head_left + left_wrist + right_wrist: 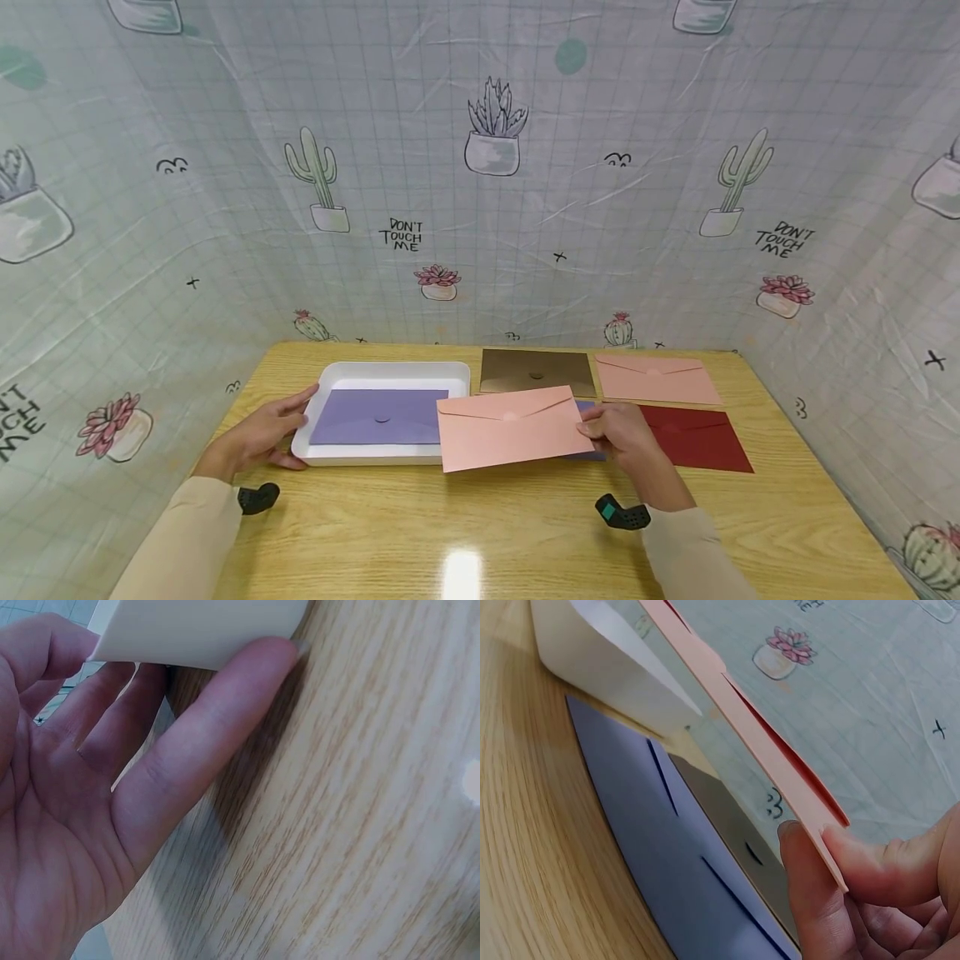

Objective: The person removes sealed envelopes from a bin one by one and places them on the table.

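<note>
A pink envelope [513, 429] is raised over the table, its right end pinched between the thumb and fingers of my right hand [626, 433]. In the right wrist view the pink envelope [742, 731] appears nearly edge-on, with its flap slightly apart. Beneath it lies a blue-purple envelope [645, 817], mostly hidden in the head view. My left hand [266, 433] holds the left side of a white tray [390, 460]; the left wrist view shows digits against the tray's wall [195, 634]. Inside the tray rests another blue-purple envelope [382, 417].
Behind the raised envelope lies a brown envelope [536, 372]. A second pink envelope [656, 379] is at the back right, with a dark red envelope [701, 437] in front of it. Patterned sheeting [555, 275] surrounds the wooden table [360, 533] at the back and sides.
</note>
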`<state>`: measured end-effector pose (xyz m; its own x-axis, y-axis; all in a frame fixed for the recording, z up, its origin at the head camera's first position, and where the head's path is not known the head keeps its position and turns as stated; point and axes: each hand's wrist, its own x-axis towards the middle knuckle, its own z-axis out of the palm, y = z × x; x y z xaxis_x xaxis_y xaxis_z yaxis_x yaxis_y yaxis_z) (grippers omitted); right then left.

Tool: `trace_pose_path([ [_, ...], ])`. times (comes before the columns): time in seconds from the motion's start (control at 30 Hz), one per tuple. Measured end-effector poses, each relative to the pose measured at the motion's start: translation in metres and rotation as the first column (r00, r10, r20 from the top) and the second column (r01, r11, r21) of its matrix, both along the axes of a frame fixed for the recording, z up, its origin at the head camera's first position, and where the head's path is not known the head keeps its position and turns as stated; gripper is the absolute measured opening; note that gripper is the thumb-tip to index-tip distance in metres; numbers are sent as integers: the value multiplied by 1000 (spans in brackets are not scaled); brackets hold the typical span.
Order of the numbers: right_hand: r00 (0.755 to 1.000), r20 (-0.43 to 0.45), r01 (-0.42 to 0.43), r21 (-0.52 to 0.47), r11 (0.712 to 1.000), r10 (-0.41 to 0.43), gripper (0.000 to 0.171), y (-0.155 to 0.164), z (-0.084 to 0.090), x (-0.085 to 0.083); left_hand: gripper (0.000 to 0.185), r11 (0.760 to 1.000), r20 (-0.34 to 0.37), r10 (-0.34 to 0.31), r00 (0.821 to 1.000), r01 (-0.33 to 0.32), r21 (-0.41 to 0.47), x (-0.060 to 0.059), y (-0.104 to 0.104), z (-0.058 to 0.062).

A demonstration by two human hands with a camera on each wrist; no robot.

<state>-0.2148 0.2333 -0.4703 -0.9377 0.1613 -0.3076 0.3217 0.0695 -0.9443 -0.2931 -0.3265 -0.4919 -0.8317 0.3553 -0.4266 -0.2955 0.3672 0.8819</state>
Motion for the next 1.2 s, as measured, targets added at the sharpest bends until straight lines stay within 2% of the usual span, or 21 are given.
trace_pose_path([
  [0.67,999,52,15,-46,999,-13,7,44,-4,20,69,1000,-11,9,1000,-9,12,12,3,-3],
  [1.2,998,59,1,22,1000,-2,8,76,-9,33,69,1000,-17,25,1000,-25,-12,13,5,-3],
])
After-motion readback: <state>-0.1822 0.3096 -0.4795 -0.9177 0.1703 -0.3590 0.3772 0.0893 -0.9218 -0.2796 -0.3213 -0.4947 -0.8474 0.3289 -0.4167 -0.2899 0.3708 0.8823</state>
